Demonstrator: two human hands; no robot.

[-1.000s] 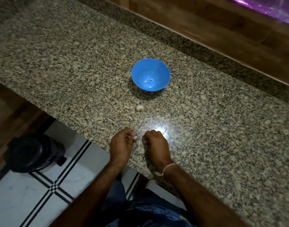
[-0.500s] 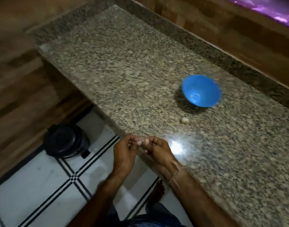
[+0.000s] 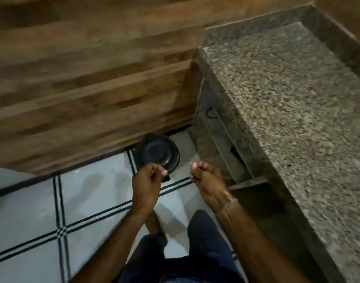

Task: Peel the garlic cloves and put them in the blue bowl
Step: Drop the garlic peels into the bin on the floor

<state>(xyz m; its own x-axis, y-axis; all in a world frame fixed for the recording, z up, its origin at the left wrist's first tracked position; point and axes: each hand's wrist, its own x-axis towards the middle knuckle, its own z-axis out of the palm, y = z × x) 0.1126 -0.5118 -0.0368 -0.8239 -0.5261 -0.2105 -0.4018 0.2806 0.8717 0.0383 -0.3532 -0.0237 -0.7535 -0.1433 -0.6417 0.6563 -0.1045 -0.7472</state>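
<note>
My left hand (image 3: 148, 178) hovers over the floor just in front of a black bin (image 3: 156, 154). Its fingers are curled and pinch a small pale scrap that looks like garlic skin. My right hand (image 3: 205, 176) is a hand's width to the right, beside the counter's edge. Its curled fingertips hold a small pale piece, apparently the garlic clove (image 3: 193, 165). The two hands are apart. The blue bowl and the loose clove on the counter are out of view.
The granite counter (image 3: 287, 103) runs along the right side, with a shelf recess (image 3: 220, 139) below it. A wood-panelled wall (image 3: 83, 78) fills the upper left. White floor tiles (image 3: 32, 211) with black lines lie below, and my legs show at the bottom.
My view has swung left, away from the counter and bowl, toward the floor and the bin. My hands have left the counter's edge, moved over the bin and separated.
</note>
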